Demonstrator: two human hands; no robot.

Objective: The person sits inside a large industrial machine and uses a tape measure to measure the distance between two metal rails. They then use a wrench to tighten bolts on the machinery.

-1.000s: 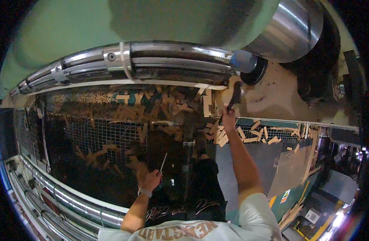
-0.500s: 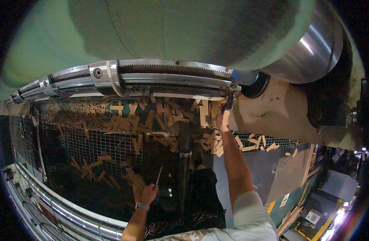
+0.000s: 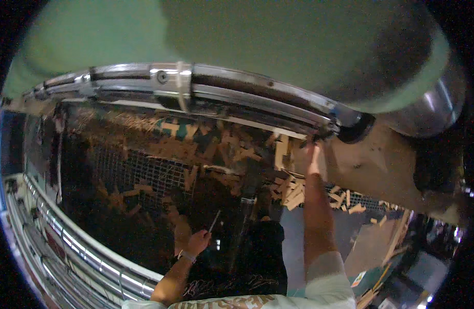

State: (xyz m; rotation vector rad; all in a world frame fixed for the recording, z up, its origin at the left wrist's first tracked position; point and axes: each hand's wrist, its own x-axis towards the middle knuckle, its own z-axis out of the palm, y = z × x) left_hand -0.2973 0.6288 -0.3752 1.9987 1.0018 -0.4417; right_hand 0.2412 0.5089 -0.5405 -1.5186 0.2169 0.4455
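Filling the upper view, a huge green cylinder [image 3: 108,38] is curving above a long metal rail [image 3: 247,98], its top running out of the picture. Polished rollers [image 3: 87,250] are crossing the lower left corner, the picture's rim cutting them off. Below the rail, a wire grid [image 3: 128,167] is sinking into shadow, its edges hard to make out, and loose tan strips [image 3: 294,194] are lying scattered around it. The right hand [image 3: 315,151] is reaching forward to the rail's right end, beside a dark fitting [image 3: 328,129]; blur and darkness are hiding the fingers, so whether they are gripping or touching anything, and how far they are opening, I cannot tell. The left hand [image 3: 198,242], well apart and low over the dark floor area, is curling closed around a thin pale stick [image 3: 214,220]. The stick is slanting up and rightward from the fist, the fingers covering its lower end.
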